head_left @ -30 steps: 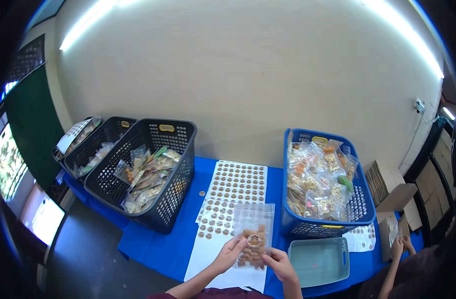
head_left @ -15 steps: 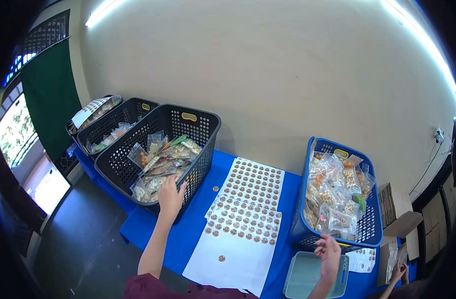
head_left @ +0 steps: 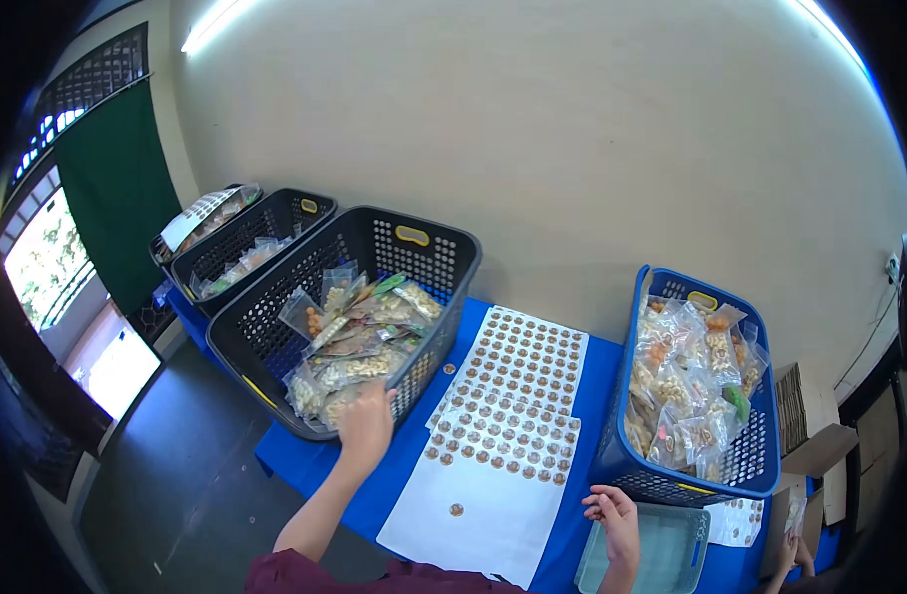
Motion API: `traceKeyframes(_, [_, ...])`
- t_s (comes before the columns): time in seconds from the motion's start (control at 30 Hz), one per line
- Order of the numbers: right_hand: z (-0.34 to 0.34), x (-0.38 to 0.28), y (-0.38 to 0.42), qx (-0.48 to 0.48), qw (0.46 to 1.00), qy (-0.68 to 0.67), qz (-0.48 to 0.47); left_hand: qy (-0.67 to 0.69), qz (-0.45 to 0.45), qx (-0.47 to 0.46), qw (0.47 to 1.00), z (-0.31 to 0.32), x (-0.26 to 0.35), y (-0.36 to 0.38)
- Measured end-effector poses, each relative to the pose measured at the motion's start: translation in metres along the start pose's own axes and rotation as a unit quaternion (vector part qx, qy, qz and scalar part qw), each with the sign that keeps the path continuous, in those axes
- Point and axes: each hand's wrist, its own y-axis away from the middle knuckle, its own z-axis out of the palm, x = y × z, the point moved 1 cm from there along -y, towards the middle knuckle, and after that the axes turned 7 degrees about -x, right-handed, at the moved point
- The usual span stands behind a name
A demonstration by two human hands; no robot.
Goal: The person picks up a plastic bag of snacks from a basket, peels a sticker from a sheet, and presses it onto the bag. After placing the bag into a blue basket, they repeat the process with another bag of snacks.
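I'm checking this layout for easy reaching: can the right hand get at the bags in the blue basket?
Probably yes. The right hand looks empty and is close to the blue basket, whose top is open; only the near rim seems to stand before the bags.

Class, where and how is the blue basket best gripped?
Probably by its two yellow-marked handles, far and near, one hand each, coming from outside the rim. The blue basket stands upright, its handles facing each other across the load of bags.
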Motion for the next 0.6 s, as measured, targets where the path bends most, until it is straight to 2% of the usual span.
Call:
traceKeyframes(0.1, [0.01, 0.009, -0.005, -0.022, 1.0, 0.018, -0.007, -0.042, 0.013, -0.046, 0.998, -0.004, 0.021, 0.017])
traceKeyframes(0.2, [0.016, 0.012, -0.006, -0.038, 0.999, 0.028, 0.006, 0.04, 0.003, -0.121, 0.992, -0.013, 0.026, 0.026])
traceKeyframes(0.3, [0.012, 0.021, -0.003, -0.033, 0.999, 0.04, 0.013, 0.152, 0.145, -0.096, 0.973, -0.01, 0.004, 0.026])
traceKeyframes(0.33, [0.01, 0.022, -0.001, -0.026, 0.998, 0.047, 0.013, 0.25, 0.101, -0.246, 0.931, -0.025, -0.001, 0.013])
traceKeyframes(0.37, [0.008, 0.023, 0.001, -0.017, 0.998, 0.053, 0.012, 0.33, 0.074, -0.285, 0.897, -0.032, -0.007, -0.001])
traceKeyframes(0.43, [-0.006, 0.027, 0.006, -0.01, 0.997, 0.07, 0.023, 0.322, 0.08, -0.275, 0.903, -0.026, -0.026, -0.035])
traceKeyframes(0.5, [-0.013, 0.036, 0.015, -0.006, 0.997, 0.07, 0.02, 0.256, 0.125, -0.237, 0.929, -0.014, -0.048, -0.079])
traceKeyframes(0.6, [-0.02, 0.046, 0.023, -0.008, 0.998, 0.06, 0.002, 0.195, 0.128, -0.227, 0.946, 0.033, -0.084, -0.136])
